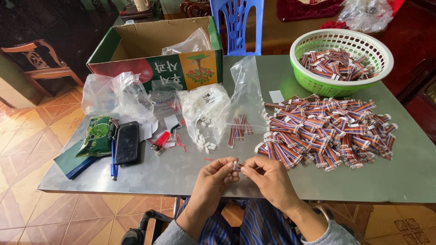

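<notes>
Wire pieces fill green basket; left hand and right hand pinch one small connector

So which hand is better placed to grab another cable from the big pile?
Probably the right hand. It sits just below the pile of striped ribbon cables, nearer than the left hand. Both pinch one small cable piece between them.

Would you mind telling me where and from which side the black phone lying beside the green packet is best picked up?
Grip the black phone across its two long edges, coming straight down from above. It lies flat, screen up, on the metal table, with its long sides running away from the person. The green packet crowds its left edge, so probably near its nearer end.
</notes>
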